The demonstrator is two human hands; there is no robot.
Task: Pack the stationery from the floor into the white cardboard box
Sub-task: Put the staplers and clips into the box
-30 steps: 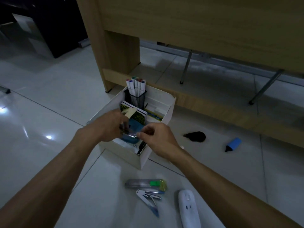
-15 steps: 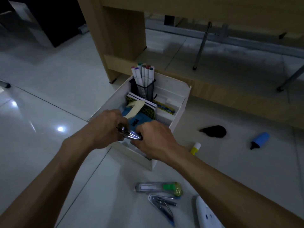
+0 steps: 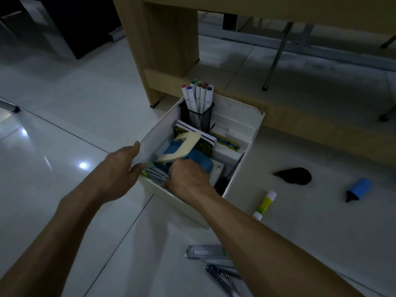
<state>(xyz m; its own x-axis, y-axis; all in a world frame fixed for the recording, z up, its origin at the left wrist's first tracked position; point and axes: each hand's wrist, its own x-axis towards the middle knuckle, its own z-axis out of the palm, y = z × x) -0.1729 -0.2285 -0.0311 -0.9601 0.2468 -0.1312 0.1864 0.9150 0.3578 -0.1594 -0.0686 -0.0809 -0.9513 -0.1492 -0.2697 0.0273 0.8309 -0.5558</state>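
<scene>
Left hand: the left hand (image 3: 120, 168) is now clamped on the left wall of the white cardboard box (image 3: 242, 185), thumb inside and fingers outside; half a second ago it was still held together with the other hand on a small metal item over the box.
Right hand: the right hand (image 3: 188, 179) is pushed down into the near left corner of the box, fingers curled; a thin silvery item (image 3: 159, 175) is seen just at its fingertips, but whether it is still pinched or already released cannot be told.
Meaning for the task: the small metal item is judged to be passed into the box, with the wall steadied for the drop.
Box contents: a blue and cream hole punch (image 3: 184, 151), a patterned notebook (image 3: 203, 143) and a mesh pen holder (image 3: 198, 117) full of markers (image 3: 198, 95) are already packed.
Still on the floor: a glue stick (image 3: 265, 203) just beside the right wall of the box, a blue highlighter (image 3: 359, 189) and a black object (image 3: 294, 175) further right, a box cutter (image 3: 203, 251) and a stapler (image 3: 222, 277) near the right forearm.
Hidden: the right fingertips and the near floor of the box are covered by the hand; the stapler is partly covered by the forearm; the black object is too dark to be named.
Light: the scene is dim, so small parts are hard to make out.
</scene>
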